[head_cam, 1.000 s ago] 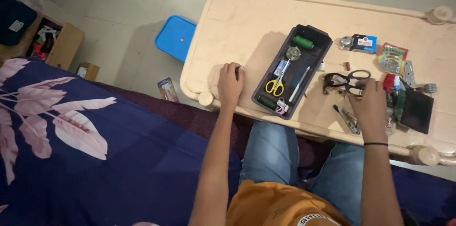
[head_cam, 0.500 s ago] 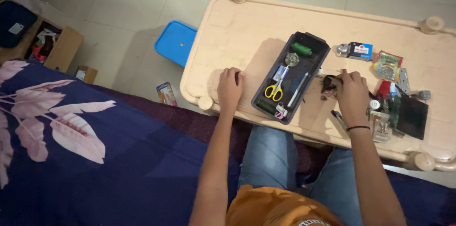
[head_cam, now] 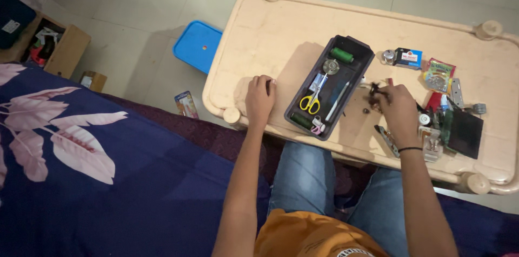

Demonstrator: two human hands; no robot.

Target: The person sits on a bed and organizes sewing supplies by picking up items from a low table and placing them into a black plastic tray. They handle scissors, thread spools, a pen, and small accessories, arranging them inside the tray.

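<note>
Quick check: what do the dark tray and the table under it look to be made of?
The dark tray looks like moulded plastic, matte grey-black: thin even walls and rounded corners. The table looks like cream plastic or painted wood; its raised rim, round corner knobs and smooth, faintly scuffed top suggest plastic, but it is not certain. The left hand rests on it beside the tray.

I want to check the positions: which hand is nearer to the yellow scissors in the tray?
Left. The left hand rests just left of the tray beside the yellow scissors; the right hand is farther, beyond the tray's right wall.
</note>
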